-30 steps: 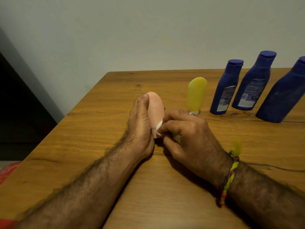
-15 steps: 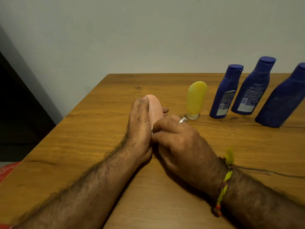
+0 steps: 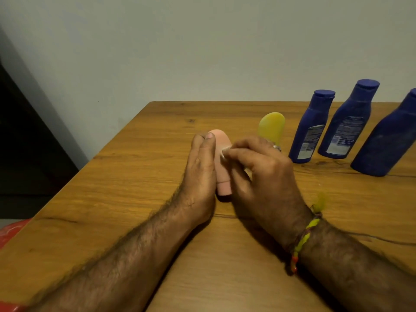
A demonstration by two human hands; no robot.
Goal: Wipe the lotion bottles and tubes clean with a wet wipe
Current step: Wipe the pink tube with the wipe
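Observation:
A pink lotion tube (image 3: pixel 221 167) stands cap-down on the wooden table (image 3: pixel 126 194). My left hand (image 3: pixel 200 174) holds it from the left, fingers running up its side and thumb near its top. My right hand (image 3: pixel 258 174) pinches a small white wet wipe (image 3: pixel 224 153) against the tube's right upper face. A yellow tube (image 3: pixel 271 127) stands cap-down just behind my right hand, its lower part hidden. Three dark blue lotion bottles (image 3: pixel 311 129) (image 3: pixel 347 122) (image 3: pixel 389 140) stand in a row at the right.
The table's left edge runs diagonally beside a dark gap and a pale wall. A red object (image 3: pixel 9 230) shows at the lower left past the table edge. A thin dark line (image 3: pixel 382 238) crosses the table by my right forearm.
My right hand has risen along the pink tube with the wipe, from near its base to its upper part. The tube's cap end now shows between my hands. My left hand keeps its hold.

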